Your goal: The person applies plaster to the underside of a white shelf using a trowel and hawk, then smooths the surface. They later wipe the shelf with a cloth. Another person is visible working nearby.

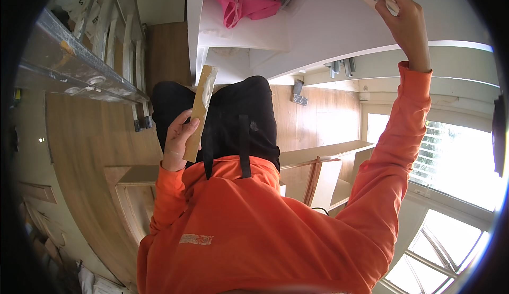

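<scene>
My left hand is closed round the lower end of a flat, tan wooden strip, held upright in front of my lap. White paste, like filler, lies along the strip's right edge and upper end. At the upper right, my right hand reaches out, gripping a thin, pale scraper. Its blade is close to the edge of a white cabinet panel; I cannot tell whether it touches. The fingers partly hide the scraper.
A paint-marked metal ladder stands at the left. Pink cloth lies inside the white cabinet. A wooden cabinet frame is behind me, over a wood floor. A small grey metal piece and bright windows are on the right.
</scene>
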A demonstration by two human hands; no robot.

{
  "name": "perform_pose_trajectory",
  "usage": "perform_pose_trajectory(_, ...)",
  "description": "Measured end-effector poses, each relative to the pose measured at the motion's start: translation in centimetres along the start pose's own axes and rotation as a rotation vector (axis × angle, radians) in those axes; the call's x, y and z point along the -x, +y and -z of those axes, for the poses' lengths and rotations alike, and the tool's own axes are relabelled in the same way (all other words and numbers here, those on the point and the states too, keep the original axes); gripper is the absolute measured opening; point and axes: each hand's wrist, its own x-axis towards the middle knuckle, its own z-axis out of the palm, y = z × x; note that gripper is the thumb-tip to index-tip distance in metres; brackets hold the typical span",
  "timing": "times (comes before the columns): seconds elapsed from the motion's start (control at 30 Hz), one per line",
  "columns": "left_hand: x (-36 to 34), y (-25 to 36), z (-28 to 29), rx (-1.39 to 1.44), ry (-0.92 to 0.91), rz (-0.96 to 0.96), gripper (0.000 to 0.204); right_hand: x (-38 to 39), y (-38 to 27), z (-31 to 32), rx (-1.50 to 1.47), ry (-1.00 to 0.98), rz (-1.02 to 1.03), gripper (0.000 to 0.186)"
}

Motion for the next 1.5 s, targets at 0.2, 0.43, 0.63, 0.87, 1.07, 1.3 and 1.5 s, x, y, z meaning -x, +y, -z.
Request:
perform_pose_trajectory(0.2,0.1,0.0,0.0,-0.03,0.076,0.001,0.031,1.0,-0.2,0.6,0.002,-0.013,-0.162,0.026)
perform_pose_trajectory(0.43,-0.1,-0.1,0.1,-0.002,0.036,0.001,0.031,1.2,1.2,0.2,0.12,0.073,-0.127,0.027)
perform_pose_trajectory(0.63,-0.2,-0.3,0.2,0.011,0.035,0.001,0.032,1.3,0.9,-0.1,0.127,0.055,-0.159,0.028)
perform_pose_trajectory(0.87,-0.1,-0.2,0.2,0.001,0.021,0.002,0.031,1.3,-0.1,-0.3,0.096,0.008,-0.16,0.027)
perform_pose_trajectory(1.07,-0.1,-0.1,0.3,0.006,0.004,0.009,0.029,1.6,-0.2,0.0,0.095,-0.001,-0.058,0.027)
perform_pose_trajectory(1.3,-0.1,-0.1,0.2,0.004,0.007,0.011,0.029,1.9,0.9,1.1,0.153,0.081,-0.166,0.025)
perform_pose_trajectory(1.5,0.1,0.1,0.2,0.002,0.0,0.0,0.029,1.9,1.1,-0.1,0.135,0.097,-0.09,0.025)
